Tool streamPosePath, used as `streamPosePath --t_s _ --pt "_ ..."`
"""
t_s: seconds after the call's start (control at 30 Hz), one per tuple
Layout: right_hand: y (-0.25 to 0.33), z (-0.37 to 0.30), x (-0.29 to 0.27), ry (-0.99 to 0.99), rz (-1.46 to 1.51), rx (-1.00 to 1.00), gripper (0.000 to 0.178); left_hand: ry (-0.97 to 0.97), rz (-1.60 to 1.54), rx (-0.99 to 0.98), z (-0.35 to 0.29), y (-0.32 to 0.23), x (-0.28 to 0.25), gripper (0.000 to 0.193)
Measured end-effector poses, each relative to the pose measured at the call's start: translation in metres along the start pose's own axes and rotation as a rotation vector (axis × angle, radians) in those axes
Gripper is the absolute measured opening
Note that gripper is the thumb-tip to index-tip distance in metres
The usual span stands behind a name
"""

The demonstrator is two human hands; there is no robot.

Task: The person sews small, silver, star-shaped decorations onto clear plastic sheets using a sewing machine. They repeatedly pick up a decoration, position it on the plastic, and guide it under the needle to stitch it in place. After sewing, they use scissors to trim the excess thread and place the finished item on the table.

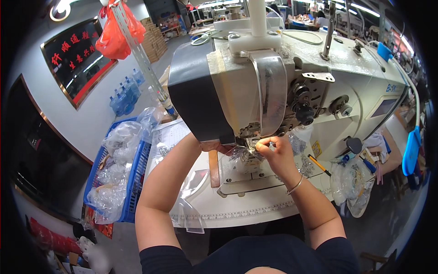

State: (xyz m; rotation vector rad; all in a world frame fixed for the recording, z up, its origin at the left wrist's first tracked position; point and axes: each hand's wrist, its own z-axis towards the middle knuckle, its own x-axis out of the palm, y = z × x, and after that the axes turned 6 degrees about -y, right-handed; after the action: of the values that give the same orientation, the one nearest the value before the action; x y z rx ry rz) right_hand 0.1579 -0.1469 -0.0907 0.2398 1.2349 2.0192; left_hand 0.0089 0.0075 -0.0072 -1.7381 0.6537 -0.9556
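A large white industrial sewing machine [219,86] with a dark grey end cover stands in front of me. Close beside its needle area, my right hand [277,154] is closed, thumb and forefinger pinched together. What lies between them is too small to make out. Most of my left hand [222,149] is hidden behind the machine head; only some fingertips show near the needle, so their grip is unclear. Shiny clear plastic material [239,154] lies between the two hands under the needle. A bangle [295,185] circles my right wrist.
A blue basket [139,176] full of clear plastic bags stands left of the table. Clear plastic pieces [194,219] overhang the white table edge [242,222], which bears a ruler strip. To the right are an orange-and-black pen [319,165] and a plastic bag [351,182].
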Motion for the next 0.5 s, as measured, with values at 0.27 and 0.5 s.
streamPosePath --t_s 0.27,0.5 --pt "0.037 0.014 0.003 0.006 0.089 0.243 0.015 -0.041 0.019 -0.013 -0.004 -0.002 0.008 0.045" --pt "0.028 0.010 0.002 0.000 0.055 0.194 0.023 0.053 0.255 -0.009 -0.004 0.009 -0.007 0.042"
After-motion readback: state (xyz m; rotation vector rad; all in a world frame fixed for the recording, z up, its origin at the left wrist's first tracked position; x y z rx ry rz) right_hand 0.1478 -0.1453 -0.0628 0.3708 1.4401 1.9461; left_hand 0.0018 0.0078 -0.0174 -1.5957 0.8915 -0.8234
